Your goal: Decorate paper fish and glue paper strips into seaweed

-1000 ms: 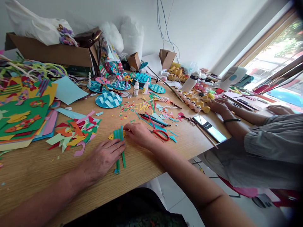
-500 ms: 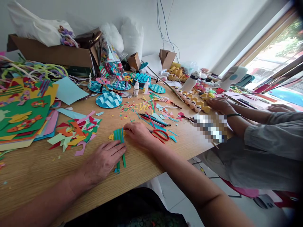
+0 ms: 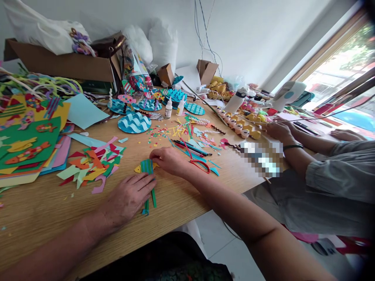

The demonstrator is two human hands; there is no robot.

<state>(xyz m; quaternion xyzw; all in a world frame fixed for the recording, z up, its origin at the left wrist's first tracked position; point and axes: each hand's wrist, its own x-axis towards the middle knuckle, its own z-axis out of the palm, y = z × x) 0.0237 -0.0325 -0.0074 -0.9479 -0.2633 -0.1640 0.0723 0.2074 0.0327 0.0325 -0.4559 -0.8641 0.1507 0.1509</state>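
My left hand (image 3: 130,195) lies flat with its fingers stretched over the lower part of a small paper fish (image 3: 147,166). The fish has a yellow head pointing left and a body striped green and blue. Green paper strips (image 3: 154,198) stick out below my left fingers toward the table's front edge. At the fish's upper right edge, my right hand (image 3: 166,159) is closed in a pinch; what lies between its fingertips is hidden. Red-handled scissors (image 3: 200,166) rest just right of my right wrist, beside several dark pens (image 3: 191,147).
Colourful paper scraps (image 3: 93,164) lie left of my hands, with stacked coloured sheets (image 3: 52,134) beyond. Blue wavy-patterned discs (image 3: 134,123) and glue bottles (image 3: 168,108) stand farther back. On the right, a co-worker's hand (image 3: 279,131) is near a row of yellow egg-carton cups (image 3: 238,125).
My right hand has shifted slightly up and left along the fish's top edge, its fingers more curled. My left hand stays in place. The co-worker's hand has moved a little right.
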